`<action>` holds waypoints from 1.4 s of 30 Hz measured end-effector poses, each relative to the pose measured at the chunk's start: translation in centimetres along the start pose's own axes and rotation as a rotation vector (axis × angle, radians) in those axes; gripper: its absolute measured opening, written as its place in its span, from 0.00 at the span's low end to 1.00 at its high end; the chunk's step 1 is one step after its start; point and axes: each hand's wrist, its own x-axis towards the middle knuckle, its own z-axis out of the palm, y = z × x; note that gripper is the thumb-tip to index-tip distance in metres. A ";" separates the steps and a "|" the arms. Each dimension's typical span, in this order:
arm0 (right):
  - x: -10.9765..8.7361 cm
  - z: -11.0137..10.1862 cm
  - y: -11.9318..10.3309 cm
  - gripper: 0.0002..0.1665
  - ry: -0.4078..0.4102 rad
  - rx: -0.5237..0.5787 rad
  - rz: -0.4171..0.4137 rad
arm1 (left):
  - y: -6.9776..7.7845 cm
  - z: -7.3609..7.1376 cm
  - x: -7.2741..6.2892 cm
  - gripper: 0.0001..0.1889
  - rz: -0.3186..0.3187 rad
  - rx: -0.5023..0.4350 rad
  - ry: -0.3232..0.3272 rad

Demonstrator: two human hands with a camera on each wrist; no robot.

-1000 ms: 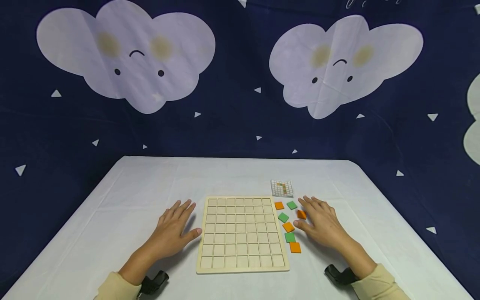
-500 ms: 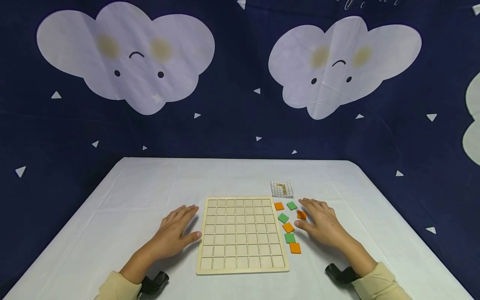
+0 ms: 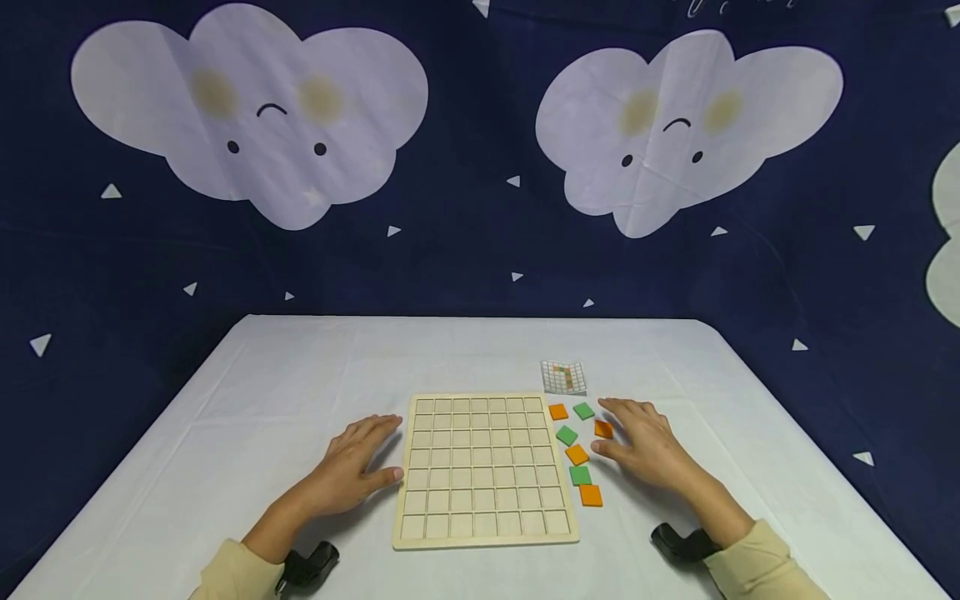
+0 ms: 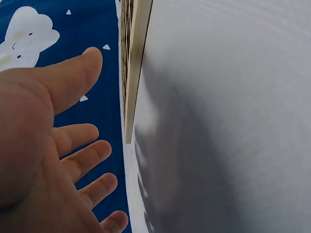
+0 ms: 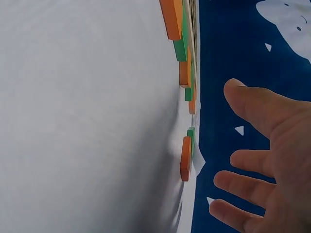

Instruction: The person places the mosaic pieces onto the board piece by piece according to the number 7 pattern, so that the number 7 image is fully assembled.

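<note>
A light wooden grid board (image 3: pixel 480 471) with bare square cells lies in the middle of the table. Just off its left edge hovers my left hand (image 3: pixel 348 467), fingers spread loosely and holding nothing; the left wrist view shows its palm (image 4: pixel 29 145) raised beside the board's rim (image 4: pixel 133 97). Several orange and green square tiles lie along the right edge, among them an orange tile (image 3: pixel 591 496) and a green tile (image 3: pixel 580 475). Above the table beside them is my right hand (image 3: pixel 643 446), its fingers relaxed, nearest to another orange tile (image 3: pixel 603 429). Nothing is in its grasp.
A small paper card (image 3: pixel 564 377) printed with a grid and coloured squares lies behind the tiles. White cloth (image 3: pixel 300 367) covers the table. A dark blue curtain (image 3: pixel 480 250) with cloud shapes hangs behind it. Black wrist cameras (image 3: pixel 309 568) sit under both wrists.
The left hand's fingers have lowered and drawn closer together, toward the board's left edge. The right hand has barely shifted; board, tiles and card stay in place.
</note>
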 end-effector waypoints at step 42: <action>1.3 0.7 1.8 0.25 0.017 0.061 0.063 | -1.4 0.6 1.4 0.34 -0.001 -0.133 -0.116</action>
